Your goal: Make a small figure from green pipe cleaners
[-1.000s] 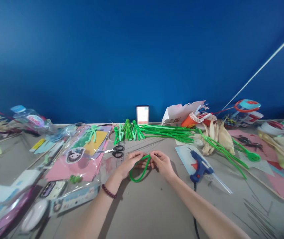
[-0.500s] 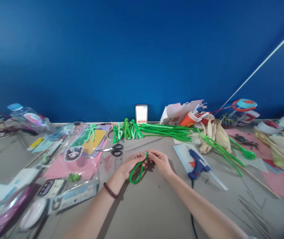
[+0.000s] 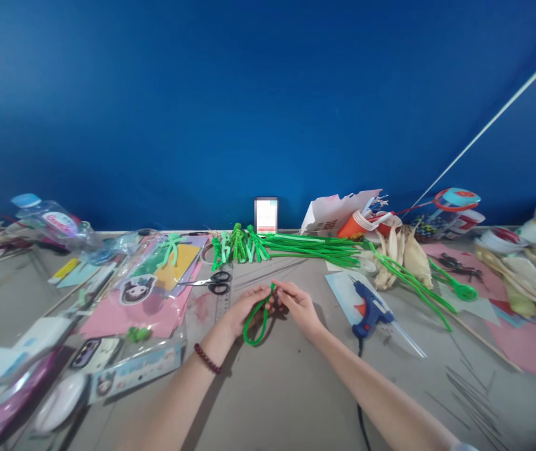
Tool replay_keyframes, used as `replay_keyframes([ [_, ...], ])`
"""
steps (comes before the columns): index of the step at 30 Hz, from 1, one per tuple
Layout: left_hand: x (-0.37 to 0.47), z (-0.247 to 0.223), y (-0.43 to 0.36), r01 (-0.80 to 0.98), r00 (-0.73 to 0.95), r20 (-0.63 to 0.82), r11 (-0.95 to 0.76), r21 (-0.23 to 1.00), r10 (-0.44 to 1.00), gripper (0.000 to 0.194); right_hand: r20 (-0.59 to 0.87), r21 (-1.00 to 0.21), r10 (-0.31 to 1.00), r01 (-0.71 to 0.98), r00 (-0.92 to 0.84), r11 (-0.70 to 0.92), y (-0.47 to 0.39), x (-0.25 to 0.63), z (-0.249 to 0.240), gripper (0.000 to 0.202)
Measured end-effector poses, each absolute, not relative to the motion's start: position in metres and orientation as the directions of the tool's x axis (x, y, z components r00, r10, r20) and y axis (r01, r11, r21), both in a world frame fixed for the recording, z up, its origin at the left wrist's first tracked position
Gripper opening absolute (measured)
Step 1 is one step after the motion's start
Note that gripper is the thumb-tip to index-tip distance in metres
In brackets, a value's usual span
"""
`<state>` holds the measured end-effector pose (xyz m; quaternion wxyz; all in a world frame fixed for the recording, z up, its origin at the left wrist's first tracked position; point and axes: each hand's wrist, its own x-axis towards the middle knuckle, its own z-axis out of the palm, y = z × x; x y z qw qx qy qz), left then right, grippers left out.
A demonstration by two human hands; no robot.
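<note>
A green pipe cleaner (image 3: pixel 248 327) is bent into a long loop that hangs down between my hands over the middle of the table. My left hand (image 3: pixel 248 305) pinches it where its ends meet at the top of the loop. The fingertips of my right hand (image 3: pixel 297 305) are closed on the same spot from the other side. Exactly how the ends cross is hidden by my fingers. Behind my hands stand small green pipe-cleaner figures (image 3: pixel 238 243), next to a bundle of straight green pipe cleaners (image 3: pixel 317 248).
Black-handled scissors (image 3: pixel 220 282) lie left of my hands, by a plastic sleeve with coloured paper (image 3: pixel 113 307). A blue glue gun (image 3: pixel 370 310) with its cord rests on the right. Corn husks (image 3: pixel 416 257), paper cups (image 3: pixel 355 225) and a plastic bottle (image 3: pixel 52 216) line the back.
Both hands have shifted very slightly in view, along with the whole scene. My fingertips still pinch the top of the loop, which keeps nearly the same shape.
</note>
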<state>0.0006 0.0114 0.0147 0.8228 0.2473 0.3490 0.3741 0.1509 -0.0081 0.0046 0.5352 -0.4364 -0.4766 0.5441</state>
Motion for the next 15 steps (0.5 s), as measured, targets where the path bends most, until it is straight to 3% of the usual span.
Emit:
replay_keyframes([
  [8, -0.0002, 0.0117, 0.0135, -0.468, 0.517, -0.385, 0.629, 0.620, 0.765, 0.014, -0.014, -0.970, 0.997, -0.242, -0.073, -0.031, -0.0103, 0.1488, 0.0000, 0.047],
  [15, -0.0014, 0.0064, 0.0161, -0.489, 0.529, -0.391, 0.646, 0.586, 0.754, 0.010, -0.035, -0.970, 0.995, -0.235, -0.090, -0.055, -0.0107, 0.1479, 0.0010, 0.036],
])
